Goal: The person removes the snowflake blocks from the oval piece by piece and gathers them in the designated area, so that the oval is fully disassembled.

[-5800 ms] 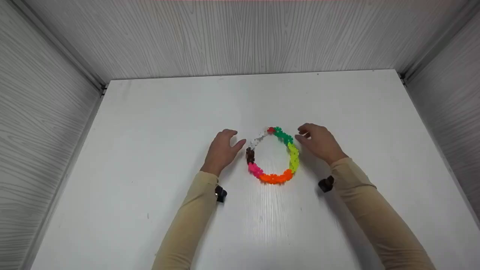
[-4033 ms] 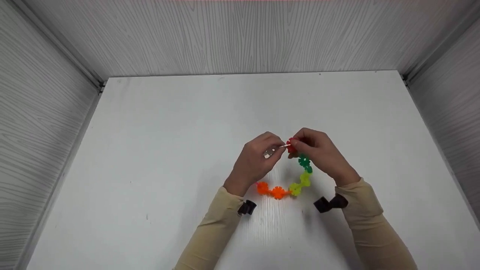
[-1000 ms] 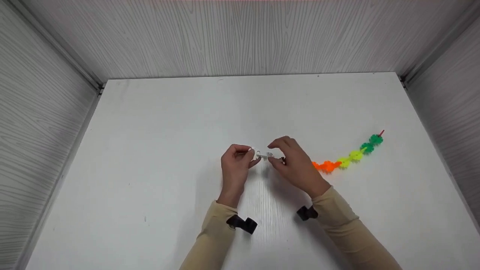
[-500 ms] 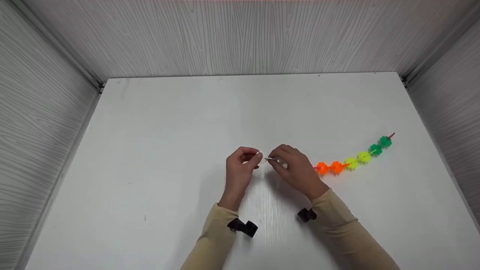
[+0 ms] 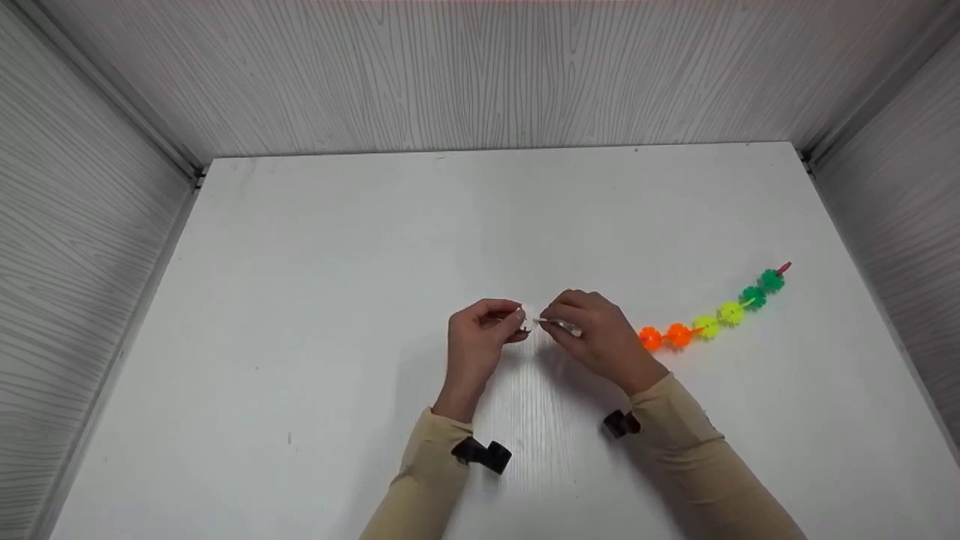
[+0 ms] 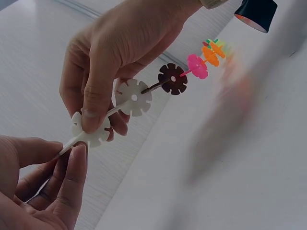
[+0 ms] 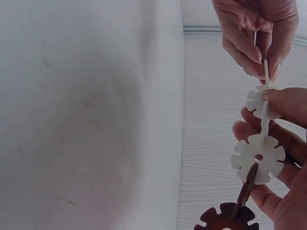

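A chain of interlocking snowflake discs runs from my hands to the right. My left hand (image 5: 476,345) pinches an edge-on white disc (image 6: 69,145) at the chain's near end. Close beside it, my right hand (image 5: 596,337) pinches the adjoining white disc (image 6: 99,137) between thumb and fingers. Another white disc (image 7: 258,158), a brown disc (image 6: 178,85) and a pink disc (image 6: 197,66) follow. Beyond the right hand, orange discs (image 5: 679,335), yellow discs (image 5: 730,313) and green discs (image 5: 772,280) lead to a red disc (image 5: 784,268). In the head view, the right hand hides the brown and pink part.
A white table (image 5: 322,247) lies under both hands. Grey wood-grain panels (image 5: 480,75) stand behind it and at both sides. A black wrist camera (image 5: 482,454) sits on the left cuff, another black camera (image 5: 621,424) on the right.
The chain, a closed ring at first, was picked up, parted between red and white, and stretched out rightward. Over the last second, both hands stay close together on the white discs, shifting slightly.
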Available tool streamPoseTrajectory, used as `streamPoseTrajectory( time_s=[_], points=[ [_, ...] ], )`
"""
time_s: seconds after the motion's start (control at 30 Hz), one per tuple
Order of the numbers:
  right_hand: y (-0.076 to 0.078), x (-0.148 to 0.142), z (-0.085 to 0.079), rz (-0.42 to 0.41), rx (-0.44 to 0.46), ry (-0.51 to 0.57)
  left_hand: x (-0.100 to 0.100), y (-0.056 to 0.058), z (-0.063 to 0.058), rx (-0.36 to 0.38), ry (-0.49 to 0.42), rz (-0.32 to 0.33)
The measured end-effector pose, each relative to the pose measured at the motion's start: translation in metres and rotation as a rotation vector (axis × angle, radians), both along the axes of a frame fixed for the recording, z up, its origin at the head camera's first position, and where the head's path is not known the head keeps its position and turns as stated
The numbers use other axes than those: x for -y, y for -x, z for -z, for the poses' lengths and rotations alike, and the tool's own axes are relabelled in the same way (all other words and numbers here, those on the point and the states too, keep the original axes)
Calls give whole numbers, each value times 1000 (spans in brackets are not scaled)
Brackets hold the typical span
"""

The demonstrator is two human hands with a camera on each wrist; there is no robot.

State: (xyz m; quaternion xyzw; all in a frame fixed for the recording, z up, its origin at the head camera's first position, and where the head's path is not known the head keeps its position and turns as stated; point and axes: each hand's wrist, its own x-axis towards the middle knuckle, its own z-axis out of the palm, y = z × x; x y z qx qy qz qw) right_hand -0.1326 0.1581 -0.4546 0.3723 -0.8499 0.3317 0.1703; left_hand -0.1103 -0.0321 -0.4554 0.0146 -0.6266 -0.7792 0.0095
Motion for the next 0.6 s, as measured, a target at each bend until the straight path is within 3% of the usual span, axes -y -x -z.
streamPoseTrajectory(
  time_s=[0.6],
  points=[
    [7, -9, 7, -65, 3, -13, 5, 10, 9, 83, -11, 90]
  ],
)
